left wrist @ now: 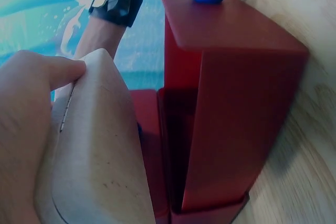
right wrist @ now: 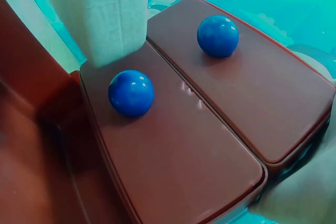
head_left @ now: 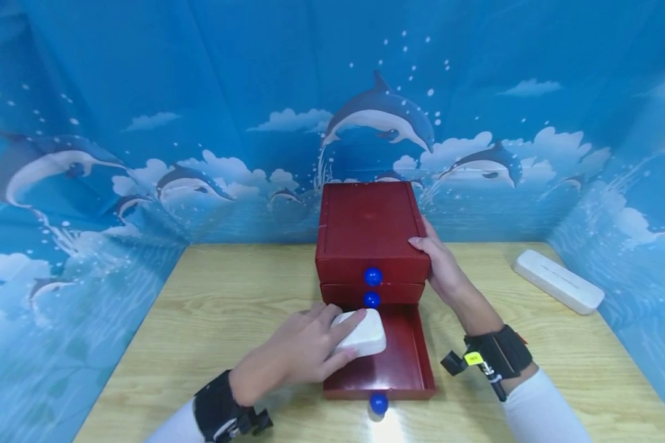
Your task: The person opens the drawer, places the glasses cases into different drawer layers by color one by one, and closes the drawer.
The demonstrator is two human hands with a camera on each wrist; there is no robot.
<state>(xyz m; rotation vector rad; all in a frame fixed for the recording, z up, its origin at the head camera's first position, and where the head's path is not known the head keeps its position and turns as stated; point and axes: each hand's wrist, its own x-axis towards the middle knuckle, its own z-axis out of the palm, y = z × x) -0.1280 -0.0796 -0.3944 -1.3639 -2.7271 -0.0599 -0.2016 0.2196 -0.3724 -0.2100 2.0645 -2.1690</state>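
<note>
My left hand [head_left: 310, 344] grips a white hinged glasses case [head_left: 366, 335], thumb on one side and fingers over the other. In the head view it overlaps the left part of the pulled-out bottom drawer [head_left: 401, 369], with bare red floor showing beside it. The left wrist view shows the hinge seam of the case [left wrist: 100, 145] next to the tall drawer wall [left wrist: 241, 124]. On the dark red drawer cabinet [head_left: 370, 218], my right hand [head_left: 446, 267] holds the right side, its thumb over the top edge.
Another white glasses case [head_left: 558, 282] lies on the wooden table [head_left: 227, 289] at the right. Blue ball knobs [head_left: 373, 276] mark the two closed upper drawers; another knob [head_left: 378, 403] is on the open drawer's front. A blue dolphin-print cloth [head_left: 244, 74] surrounds the table's back and sides.
</note>
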